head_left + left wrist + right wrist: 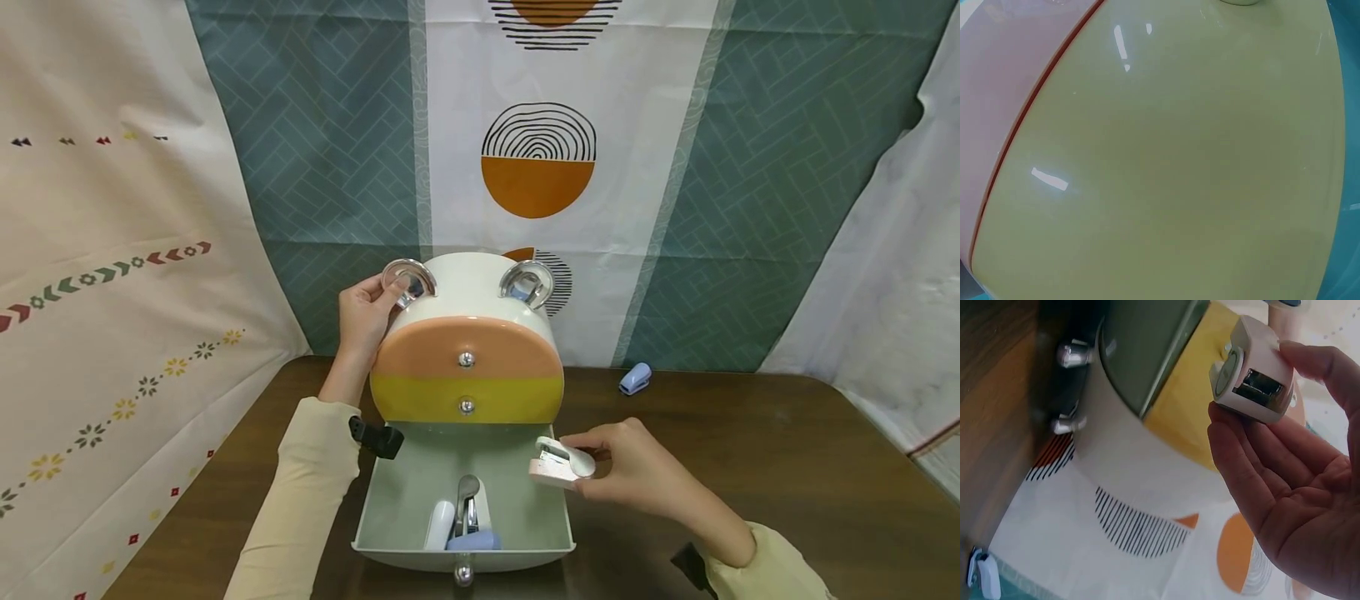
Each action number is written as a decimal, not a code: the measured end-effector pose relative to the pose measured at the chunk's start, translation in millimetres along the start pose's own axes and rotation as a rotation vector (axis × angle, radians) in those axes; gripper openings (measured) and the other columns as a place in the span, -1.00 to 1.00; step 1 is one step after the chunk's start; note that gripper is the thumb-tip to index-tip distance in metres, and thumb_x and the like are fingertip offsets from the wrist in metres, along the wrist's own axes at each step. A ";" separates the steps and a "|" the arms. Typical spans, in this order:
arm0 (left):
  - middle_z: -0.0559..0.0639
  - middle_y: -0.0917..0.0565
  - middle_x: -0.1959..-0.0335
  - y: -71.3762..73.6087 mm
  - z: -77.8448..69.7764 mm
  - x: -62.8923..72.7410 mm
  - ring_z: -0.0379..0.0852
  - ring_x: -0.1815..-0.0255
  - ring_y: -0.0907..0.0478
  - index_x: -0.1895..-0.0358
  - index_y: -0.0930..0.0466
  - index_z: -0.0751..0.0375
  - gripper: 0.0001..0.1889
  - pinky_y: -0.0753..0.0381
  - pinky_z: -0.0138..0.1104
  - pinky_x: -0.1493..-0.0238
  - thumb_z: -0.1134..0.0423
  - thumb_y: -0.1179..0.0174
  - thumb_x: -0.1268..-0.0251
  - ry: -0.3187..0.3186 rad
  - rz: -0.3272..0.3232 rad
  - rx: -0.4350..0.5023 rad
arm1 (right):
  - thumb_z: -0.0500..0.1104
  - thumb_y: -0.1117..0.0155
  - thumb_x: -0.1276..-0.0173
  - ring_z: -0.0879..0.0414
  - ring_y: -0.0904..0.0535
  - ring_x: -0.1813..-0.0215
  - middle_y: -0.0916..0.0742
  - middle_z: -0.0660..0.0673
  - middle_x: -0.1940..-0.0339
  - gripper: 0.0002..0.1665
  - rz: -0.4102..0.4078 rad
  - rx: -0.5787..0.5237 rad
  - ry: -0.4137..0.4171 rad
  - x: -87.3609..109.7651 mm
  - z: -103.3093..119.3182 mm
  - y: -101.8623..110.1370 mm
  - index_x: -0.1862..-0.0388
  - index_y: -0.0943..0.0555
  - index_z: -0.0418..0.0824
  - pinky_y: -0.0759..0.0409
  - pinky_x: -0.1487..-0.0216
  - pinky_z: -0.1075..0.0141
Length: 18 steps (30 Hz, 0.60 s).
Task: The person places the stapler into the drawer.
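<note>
My left hand (pixel 365 312) grips the left silver ring-shaped ear (pixel 409 281) on top of a rounded white drawer box (pixel 471 287), thumb across its front. Below, the box's green drawer (pixel 397 483) is pulled out. Over that drawer's right edge, my right hand (pixel 628 462) pinches a small white and pale pink stapler (pixel 558 463) between thumb and fingers. The right wrist view shows the dark metal slot of this stapler (pixel 1259 384). Inside the drawer, near its front, lie a white rounded piece (pixel 440 525), a blue piece (pixel 474 541) and a grey-handled stapler-like piece (pixel 467 500).
A small blue stapler (pixel 636 378) lies on the brown table (pixel 720 433) at the back right, near the patterned curtain (pixel 675 317). Orange (pixel 420 350) and yellow (pixel 420 400) drawer fronts are closed above the green drawer. A silver knob (pixel 464 573) sticks out in front.
</note>
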State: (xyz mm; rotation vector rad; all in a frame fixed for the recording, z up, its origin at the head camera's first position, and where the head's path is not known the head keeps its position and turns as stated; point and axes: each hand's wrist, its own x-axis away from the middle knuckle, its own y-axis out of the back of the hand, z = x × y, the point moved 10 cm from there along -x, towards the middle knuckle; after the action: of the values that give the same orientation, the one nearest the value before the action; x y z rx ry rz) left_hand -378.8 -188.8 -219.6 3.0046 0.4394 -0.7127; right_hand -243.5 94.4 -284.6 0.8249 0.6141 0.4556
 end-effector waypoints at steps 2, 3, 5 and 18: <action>-0.24 -0.60 0.56 -0.1 -0.1 0.1 -0.36 0.57 -0.51 0.18 -0.59 0.51 -0.68 -0.51 -0.53 0.51 0.23 -0.22 -0.18 -0.001 0.001 0.004 | -0.38 -0.36 0.14 0.34 -0.53 0.46 -0.72 -0.05 0.38 -0.59 0.022 0.012 0.020 -3.7 2.6 -7.2 0.18 -0.66 -0.35 -0.51 0.52 0.46; -0.24 -0.60 0.56 0.2 -0.5 0.3 -0.35 0.58 -0.50 0.18 -0.59 0.51 -0.68 -0.50 -0.53 0.52 0.24 -0.22 -0.18 -0.003 -0.001 0.005 | -0.37 -0.36 0.15 0.36 -0.49 0.50 -0.72 -0.04 0.40 -0.59 0.037 0.017 0.023 -5.6 3.6 -11.1 0.19 -0.66 -0.35 -0.48 0.56 0.48; -0.27 -0.59 0.59 0.2 -0.9 0.6 -0.36 0.59 -0.50 0.18 -0.59 0.51 -0.69 -0.50 -0.53 0.53 0.25 -0.22 -0.18 -0.005 -0.001 0.010 | -0.36 -0.36 0.16 0.38 -0.40 0.56 -0.72 -0.02 0.41 -0.60 0.063 0.032 0.034 -9.0 6.0 -18.3 0.21 -0.67 -0.34 -0.37 0.64 0.52; -0.26 -0.61 0.58 -0.1 1.7 -0.9 -0.36 0.57 -0.51 0.17 -0.59 0.49 -0.66 -0.50 -0.54 0.51 0.20 -0.24 -0.17 0.004 0.000 0.000 | -0.38 -0.28 0.20 0.38 -0.02 0.66 -0.18 0.19 0.73 -0.82 0.263 0.136 0.104 -22.6 21.0 -70.4 0.53 -0.64 -0.17 0.01 0.64 0.54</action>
State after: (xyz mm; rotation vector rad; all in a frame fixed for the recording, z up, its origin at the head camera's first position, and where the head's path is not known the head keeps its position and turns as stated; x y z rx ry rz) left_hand -380.3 -189.1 -220.8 3.0068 0.4389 -0.7071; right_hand -236.6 27.4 -321.7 1.0219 0.6409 0.7052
